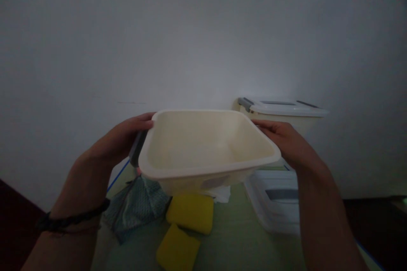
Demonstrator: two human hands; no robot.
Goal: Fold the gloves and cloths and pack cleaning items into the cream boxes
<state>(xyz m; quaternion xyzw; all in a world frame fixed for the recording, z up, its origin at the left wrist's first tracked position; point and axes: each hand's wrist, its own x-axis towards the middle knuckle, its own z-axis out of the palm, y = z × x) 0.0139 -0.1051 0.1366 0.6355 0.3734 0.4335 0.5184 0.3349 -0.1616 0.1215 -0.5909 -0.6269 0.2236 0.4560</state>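
An open cream plastic storage bin (203,146) is held up above the table, its mouth tilted toward me and nothing visible inside. My left hand (127,135) grips its left side by the rim, near a grey latch (137,148). On the opposite side, my right hand (280,137) is closed on the rim, with the fingers partly hidden behind the wall. Below the bin lie two yellow sponges (190,214) and a crumpled grey-green cloth (138,205). A white item (222,194), perhaps paper or cloth, shows partly under the bin.
A white lid (276,211) with a grey handle lies on the green table (235,237), partly behind my right forearm. Against the pale wall (197,42) stands another lidded bin (286,112) at the back right. Blue edging runs along the table's sides.
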